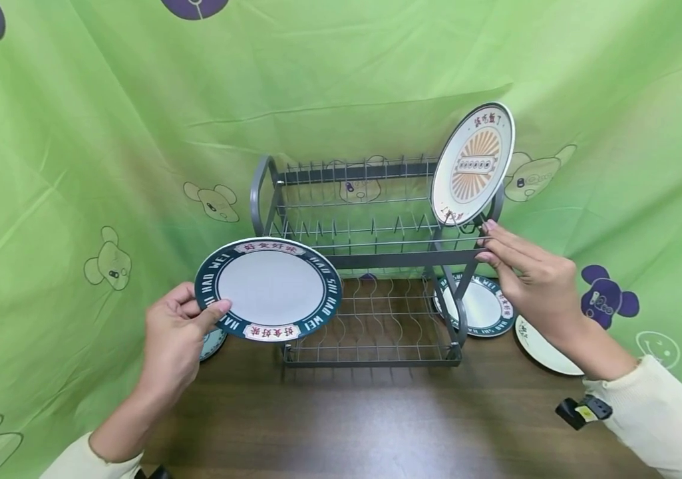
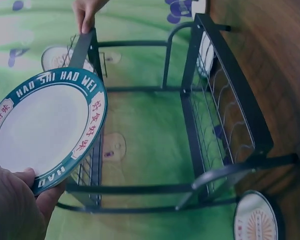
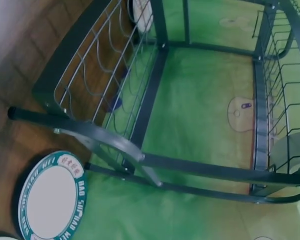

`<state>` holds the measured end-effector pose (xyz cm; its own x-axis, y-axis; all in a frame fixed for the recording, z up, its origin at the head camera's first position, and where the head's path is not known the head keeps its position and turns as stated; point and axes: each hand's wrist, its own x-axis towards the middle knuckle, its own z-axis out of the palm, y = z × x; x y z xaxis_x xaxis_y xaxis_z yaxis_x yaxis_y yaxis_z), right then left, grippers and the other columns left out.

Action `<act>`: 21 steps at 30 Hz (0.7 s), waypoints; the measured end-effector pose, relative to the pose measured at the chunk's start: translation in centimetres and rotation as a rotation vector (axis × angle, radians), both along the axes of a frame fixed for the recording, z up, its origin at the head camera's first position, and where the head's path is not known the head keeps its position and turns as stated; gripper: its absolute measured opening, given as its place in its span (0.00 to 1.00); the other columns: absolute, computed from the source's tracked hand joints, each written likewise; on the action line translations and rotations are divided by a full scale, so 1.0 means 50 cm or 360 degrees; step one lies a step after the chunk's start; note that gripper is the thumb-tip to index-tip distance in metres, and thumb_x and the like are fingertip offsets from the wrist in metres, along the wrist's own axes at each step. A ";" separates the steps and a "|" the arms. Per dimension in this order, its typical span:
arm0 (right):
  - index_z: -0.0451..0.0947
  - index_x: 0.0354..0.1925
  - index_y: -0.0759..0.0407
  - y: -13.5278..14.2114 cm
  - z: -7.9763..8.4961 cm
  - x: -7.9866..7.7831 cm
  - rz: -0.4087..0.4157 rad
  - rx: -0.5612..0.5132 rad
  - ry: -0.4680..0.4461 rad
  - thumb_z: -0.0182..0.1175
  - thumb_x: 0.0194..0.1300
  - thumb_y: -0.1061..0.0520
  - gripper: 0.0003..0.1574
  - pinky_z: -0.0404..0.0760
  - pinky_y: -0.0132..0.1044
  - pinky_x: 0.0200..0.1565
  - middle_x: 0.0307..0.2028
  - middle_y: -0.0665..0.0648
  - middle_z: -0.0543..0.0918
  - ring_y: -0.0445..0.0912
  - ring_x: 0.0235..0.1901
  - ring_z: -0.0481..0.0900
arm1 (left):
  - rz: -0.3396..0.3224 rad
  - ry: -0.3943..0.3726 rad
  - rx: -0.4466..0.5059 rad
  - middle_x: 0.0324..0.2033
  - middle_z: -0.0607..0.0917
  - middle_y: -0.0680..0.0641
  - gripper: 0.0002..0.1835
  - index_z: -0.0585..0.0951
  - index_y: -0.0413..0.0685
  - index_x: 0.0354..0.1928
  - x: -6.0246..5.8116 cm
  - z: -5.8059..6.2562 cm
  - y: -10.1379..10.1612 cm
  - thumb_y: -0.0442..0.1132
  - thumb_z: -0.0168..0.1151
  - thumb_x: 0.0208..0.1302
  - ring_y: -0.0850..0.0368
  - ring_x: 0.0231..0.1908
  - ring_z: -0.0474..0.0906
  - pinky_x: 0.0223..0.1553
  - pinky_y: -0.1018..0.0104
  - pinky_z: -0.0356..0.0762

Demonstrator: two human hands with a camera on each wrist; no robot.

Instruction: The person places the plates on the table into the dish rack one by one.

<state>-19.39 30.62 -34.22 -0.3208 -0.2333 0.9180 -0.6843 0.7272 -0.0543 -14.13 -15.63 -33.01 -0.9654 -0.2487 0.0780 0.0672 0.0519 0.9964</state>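
Observation:
My left hand (image 1: 175, 336) holds a round plate (image 1: 271, 289) by its left edge, thumb on top and fingers underneath. The plate has a white centre and a dark teal rim with lettering, and it overlaps the front left of a two-tier grey dish rack (image 1: 376, 259). At the rack's upper right front corner, my right hand (image 1: 535, 279) grips the frame between thumb and fingers. Just beyond those fingers, a white plate with an orange sunburst (image 1: 472, 166) stands tilted on edge in the top tier. The right wrist view leaves the right hand out.
Right of the rack, a teal-rimmed plate (image 1: 478, 306) leans near the green curtain (image 1: 341, 80), with a cream plate (image 1: 547, 346) beside it. A sunburst plate (image 2: 256, 220) is by the rack's left side, mostly hidden in the head view. Everything stands on a brown wooden table (image 1: 364, 419).

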 end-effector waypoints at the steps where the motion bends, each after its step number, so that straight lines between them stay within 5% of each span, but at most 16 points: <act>1: 0.89 0.42 0.69 0.000 0.000 0.002 0.0000 -0.0003 -0.0015 0.65 0.71 0.50 0.21 0.74 0.20 0.63 0.50 0.66 0.88 0.37 0.60 0.81 | -0.0020 0.0001 -0.0002 0.27 0.92 0.57 0.09 0.78 0.33 0.35 0.000 0.003 0.005 0.23 0.71 0.60 0.59 0.32 0.91 0.36 0.70 0.90; 8: 0.88 0.45 0.69 0.005 0.000 0.007 -0.0030 0.0032 -0.0057 0.64 0.71 0.51 0.20 0.73 0.19 0.65 0.53 0.65 0.87 0.35 0.63 0.78 | -0.0153 0.0028 -0.0015 0.29 0.93 0.51 0.11 0.77 0.32 0.37 -0.007 0.014 0.040 0.26 0.73 0.60 0.56 0.33 0.92 0.37 0.67 0.91; 21: 0.88 0.45 0.68 0.008 0.003 0.008 -0.0061 0.0053 -0.0095 0.64 0.71 0.48 0.23 0.70 0.18 0.66 0.54 0.65 0.87 0.30 0.63 0.76 | -0.0262 0.0045 0.0029 0.35 0.93 0.42 0.11 0.79 0.33 0.40 -0.019 -0.005 0.095 0.24 0.72 0.59 0.57 0.36 0.92 0.43 0.68 0.90</act>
<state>-18.99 31.04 -34.09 -0.3841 -0.2501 0.8888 -0.6524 0.7547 -0.0696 -15.07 -10.86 -33.28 -0.9907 -0.0891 0.1030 0.1016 0.0200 0.9946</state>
